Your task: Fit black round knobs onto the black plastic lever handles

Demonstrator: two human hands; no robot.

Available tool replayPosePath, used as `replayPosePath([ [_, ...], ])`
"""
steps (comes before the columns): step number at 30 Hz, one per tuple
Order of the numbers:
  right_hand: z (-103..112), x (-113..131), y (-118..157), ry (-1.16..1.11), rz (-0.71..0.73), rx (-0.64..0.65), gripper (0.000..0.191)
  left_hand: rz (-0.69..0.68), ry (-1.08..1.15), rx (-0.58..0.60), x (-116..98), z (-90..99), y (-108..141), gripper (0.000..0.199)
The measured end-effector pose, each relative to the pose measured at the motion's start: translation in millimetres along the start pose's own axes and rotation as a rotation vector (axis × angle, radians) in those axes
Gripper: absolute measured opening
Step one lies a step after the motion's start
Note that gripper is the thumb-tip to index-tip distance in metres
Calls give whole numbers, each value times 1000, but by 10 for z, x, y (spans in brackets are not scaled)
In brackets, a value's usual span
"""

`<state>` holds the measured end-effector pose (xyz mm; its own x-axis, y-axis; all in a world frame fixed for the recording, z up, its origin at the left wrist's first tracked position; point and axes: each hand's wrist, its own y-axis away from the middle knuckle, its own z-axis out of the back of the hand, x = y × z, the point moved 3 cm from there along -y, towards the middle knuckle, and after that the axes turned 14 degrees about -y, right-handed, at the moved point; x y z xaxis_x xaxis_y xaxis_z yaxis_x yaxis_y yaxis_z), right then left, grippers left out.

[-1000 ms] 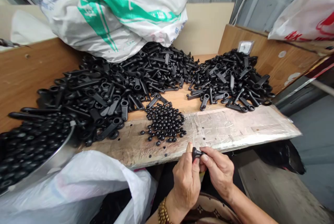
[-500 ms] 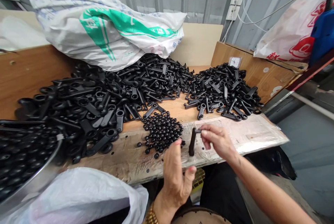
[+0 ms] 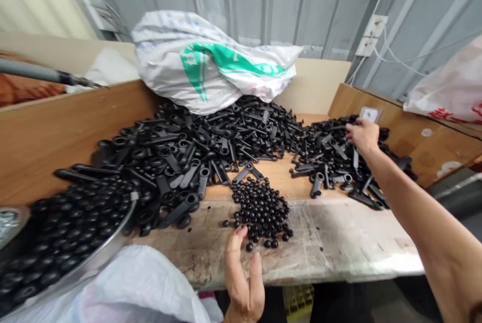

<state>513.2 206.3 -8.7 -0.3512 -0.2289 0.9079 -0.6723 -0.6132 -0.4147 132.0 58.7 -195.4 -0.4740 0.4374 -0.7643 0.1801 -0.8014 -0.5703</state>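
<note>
My left hand [image 3: 244, 278] is open at the table's front edge, thumb and fingers apart and nothing between them. Just beyond its fingertips is a cluster of small black ball knobs [image 3: 261, 207]. My right hand [image 3: 363, 134] reaches over the right-hand pile of black crank handles [image 3: 339, 154], its fingers curled. A dark crank handle [image 3: 336, 127] lies at those fingertips and appears pinched there, though blur and the pile behind obscure the grip. A larger heap of similar handles [image 3: 211, 142] spreads across the back and left.
A metal basin [image 3: 126, 220] full of black balls stands at the left, with a white plastic bag [image 3: 150, 283] before it. A white sack with green print [image 3: 226, 62] rests on the heap. Wooden boards [image 3: 75, 132] edge the table [image 3: 346, 242].
My right hand has moved from the table's front, where it held a crank handle, out to the right pile. My left hand stays open near the balls. The view has swung left.
</note>
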Motion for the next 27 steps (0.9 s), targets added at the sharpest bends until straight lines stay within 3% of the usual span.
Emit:
replayPosePath([
  [3, -375, -114, 454, 154, 114, 293, 20, 72, 43, -20, 60, -34, 36, 47],
  [8, -1271, -227, 1281, 368, 212, 794, 12, 132, 135, -9, 147, -28, -18, 42],
  [11, -1688, -242, 1510, 499, 199, 975, 15, 224, 159, -39, 107, -17, -40, 38],
  [14, -1945, -271, 1582, 574, 163, 1097, 12, 310, 179, -116, 69, -21, -11, 40],
  [18, -2008, -227, 1582, 545, 99, 1126, 15, 240, 204, -69, 92, 0, 15, 41],
  [22, -1793, 28, 1641, 418, -21, 1100, 17, 154, 151, -3, 97, 59, -78, 42],
  [27, -1350, 449, 2111, -135, -426, 1180, 15, -75, -222, -62, -171, 76, -374, 70],
])
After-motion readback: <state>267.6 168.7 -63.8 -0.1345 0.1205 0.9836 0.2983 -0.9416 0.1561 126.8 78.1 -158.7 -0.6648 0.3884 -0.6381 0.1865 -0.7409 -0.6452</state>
